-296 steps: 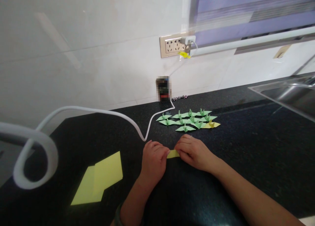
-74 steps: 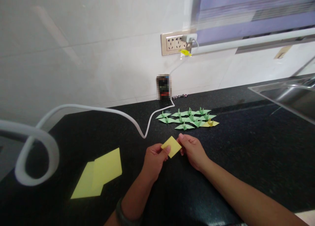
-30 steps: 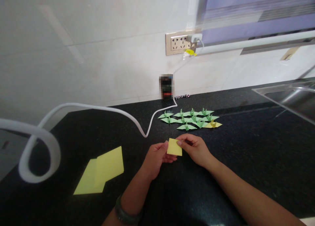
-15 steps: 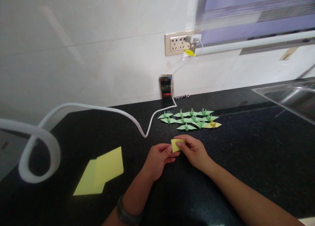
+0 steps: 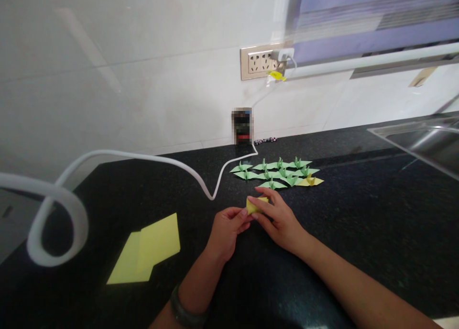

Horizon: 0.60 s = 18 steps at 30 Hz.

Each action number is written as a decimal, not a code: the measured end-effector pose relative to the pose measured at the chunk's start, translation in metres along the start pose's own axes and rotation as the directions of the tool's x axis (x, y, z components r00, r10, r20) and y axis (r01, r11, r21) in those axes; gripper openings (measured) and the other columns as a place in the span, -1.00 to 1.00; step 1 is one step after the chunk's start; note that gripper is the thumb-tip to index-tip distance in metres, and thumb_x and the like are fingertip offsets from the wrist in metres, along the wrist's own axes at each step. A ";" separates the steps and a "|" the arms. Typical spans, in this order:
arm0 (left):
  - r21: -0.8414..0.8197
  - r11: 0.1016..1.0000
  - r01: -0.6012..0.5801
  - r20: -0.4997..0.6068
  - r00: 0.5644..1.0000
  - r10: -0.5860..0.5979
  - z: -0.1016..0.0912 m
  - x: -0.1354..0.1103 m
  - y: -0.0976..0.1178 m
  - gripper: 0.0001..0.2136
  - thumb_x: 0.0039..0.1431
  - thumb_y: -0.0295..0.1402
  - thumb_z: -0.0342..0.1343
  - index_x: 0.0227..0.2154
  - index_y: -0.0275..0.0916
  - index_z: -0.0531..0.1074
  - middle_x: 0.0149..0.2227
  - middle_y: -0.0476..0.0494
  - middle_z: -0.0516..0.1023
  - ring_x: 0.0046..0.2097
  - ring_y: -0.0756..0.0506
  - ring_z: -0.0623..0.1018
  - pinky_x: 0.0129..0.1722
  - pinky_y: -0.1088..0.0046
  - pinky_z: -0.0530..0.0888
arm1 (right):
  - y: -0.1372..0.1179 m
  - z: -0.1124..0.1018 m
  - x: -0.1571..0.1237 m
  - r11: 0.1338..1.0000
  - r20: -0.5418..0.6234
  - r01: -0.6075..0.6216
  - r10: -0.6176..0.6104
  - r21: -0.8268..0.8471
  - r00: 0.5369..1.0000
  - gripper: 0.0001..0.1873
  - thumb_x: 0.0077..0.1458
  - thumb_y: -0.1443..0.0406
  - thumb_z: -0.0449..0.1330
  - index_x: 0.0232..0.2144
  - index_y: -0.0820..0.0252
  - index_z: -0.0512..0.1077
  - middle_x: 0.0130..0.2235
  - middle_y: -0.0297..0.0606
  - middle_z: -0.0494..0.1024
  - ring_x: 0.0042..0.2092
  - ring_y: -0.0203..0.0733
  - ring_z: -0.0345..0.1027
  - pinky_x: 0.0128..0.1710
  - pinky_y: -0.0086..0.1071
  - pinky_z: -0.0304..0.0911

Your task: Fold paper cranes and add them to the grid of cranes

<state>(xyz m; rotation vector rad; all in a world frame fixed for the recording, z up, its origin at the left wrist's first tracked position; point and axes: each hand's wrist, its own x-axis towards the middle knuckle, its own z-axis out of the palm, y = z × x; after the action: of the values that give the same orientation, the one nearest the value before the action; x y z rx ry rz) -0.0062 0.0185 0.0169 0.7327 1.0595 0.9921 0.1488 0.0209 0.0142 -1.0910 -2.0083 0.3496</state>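
Note:
Between my hands is a small folded piece of yellow paper, held above the dark counter. My left hand pinches its lower left corner between thumb and fingers. My right hand is at the paper's right side, with a finger across its front and the thumb at its lower edge. Just beyond my hands stand several green paper cranes in close rows, and one yellow paper crane sits at their right end. My right fingertips partly overlap the nearest green crane in view.
Two overlapping yellow paper sheets lie on the black counter at left. A thick white cable loops across the left side. A blurred-out device leans on the wall under a socket. At right is a metal sink.
My right hand has shifted slightly left and up, its fingers now more spread over the folded yellow paper. The paper has moved a little left and tilted. My left hand has shifted slightly left.

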 end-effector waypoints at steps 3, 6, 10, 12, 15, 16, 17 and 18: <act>-0.035 0.999 0.002 -0.033 0.999 -0.003 0.000 0.001 0.000 -0.81 -0.11 -0.34 0.15 -0.44 -0.37 0.41 -0.43 -0.16 0.51 -0.34 0.01 0.49 -0.36 0.57 0.37 | 0.001 0.000 -0.001 0.999 -0.003 0.051 -0.051 -0.019 0.999 -0.63 0.00 0.39 0.05 -0.10 0.04 0.31 0.04 -0.14 0.14 -0.02 -0.12 0.13 -0.19 -0.26 0.23; -0.064 0.998 0.007 -0.040 0.999 -0.010 0.000 0.002 0.001 -0.82 -0.11 -0.35 0.16 -0.44 -0.36 0.40 -0.43 -0.13 0.50 -0.35 0.02 0.49 -0.35 0.57 0.37 | -0.001 -0.002 -0.001 0.999 0.001 0.054 -0.054 -0.010 0.999 -0.68 0.01 0.40 0.04 -0.16 0.05 0.34 -0.02 -0.14 0.21 -0.06 -0.14 0.15 -0.22 -0.27 0.24; -0.061 0.998 0.012 -0.045 0.999 -0.015 0.001 0.000 0.002 -0.82 -0.13 -0.33 0.16 -0.46 -0.35 0.40 -0.42 -0.14 0.50 -0.33 0.00 0.49 -0.36 0.56 0.38 | -0.002 -0.003 0.001 0.999 -0.018 0.022 -0.022 0.032 1.000 -0.76 0.02 0.42 0.02 -0.24 0.13 0.35 -0.22 -0.18 0.32 -0.15 -0.19 0.20 -0.19 -0.25 0.22; -0.042 0.999 0.010 -0.056 0.998 -0.012 0.001 -0.001 0.001 -0.82 -0.15 -0.35 0.18 -0.45 -0.35 0.39 -0.43 -0.13 0.49 -0.36 0.01 0.48 -0.37 0.56 0.38 | -0.001 -0.003 0.001 0.999 -0.020 0.032 -0.031 0.035 0.999 -0.77 0.01 0.44 0.01 -0.28 0.13 0.36 -0.25 -0.20 0.32 -0.17 -0.20 0.20 -0.21 -0.26 0.22; -0.040 0.999 0.037 -0.021 0.999 -0.038 0.002 -0.001 0.001 -0.79 -0.14 -0.37 0.17 -0.39 -0.33 0.40 -0.38 -0.14 0.50 -0.38 0.02 0.48 -0.36 0.53 0.39 | 0.002 -0.002 0.000 0.998 -0.016 0.064 -0.064 0.019 0.998 -0.74 -0.02 0.48 0.01 -0.32 0.12 0.39 -0.21 -0.20 0.30 -0.16 -0.19 0.19 -0.24 -0.28 0.23; -0.045 0.997 0.064 0.008 0.998 -0.063 0.002 -0.001 0.001 -0.78 -0.13 -0.37 0.16 -0.36 -0.34 0.40 -0.37 -0.16 0.50 -0.38 0.01 0.48 -0.37 0.52 0.39 | 0.003 -0.001 -0.001 0.997 -0.015 0.076 -0.075 0.013 0.997 -0.73 -0.03 0.49 0.01 -0.32 0.11 0.40 -0.18 -0.19 0.29 -0.15 -0.19 0.19 -0.25 -0.29 0.24; -0.050 0.995 0.091 0.036 0.995 -0.089 0.002 0.000 0.001 -0.77 -0.11 -0.37 0.14 -0.34 -0.34 0.40 -0.36 -0.18 0.50 -0.38 -0.01 0.49 -0.37 0.50 0.40 | 0.004 -0.001 -0.002 0.996 -0.013 0.085 -0.085 0.006 0.996 -0.73 -0.04 0.49 0.02 -0.33 0.09 0.40 -0.16 -0.19 0.27 -0.13 -0.18 0.18 -0.27 -0.30 0.24; -0.057 0.992 0.114 0.056 0.992 -0.111 0.002 0.000 0.001 -0.77 -0.10 -0.37 0.13 -0.32 -0.35 0.40 -0.36 -0.20 0.50 -0.39 -0.01 0.49 -0.38 0.49 0.40 | 0.004 -0.001 -0.003 0.996 -0.012 0.091 -0.091 -0.001 0.996 -0.73 -0.04 0.48 0.03 -0.34 0.09 0.41 -0.12 -0.20 0.26 -0.11 -0.17 0.17 -0.27 -0.31 0.24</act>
<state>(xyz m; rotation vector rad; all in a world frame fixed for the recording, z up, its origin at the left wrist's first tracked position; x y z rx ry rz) -0.0049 0.0191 0.0185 0.6398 1.0097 0.8994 0.1522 0.0209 0.0110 -0.9957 -2.0403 0.2940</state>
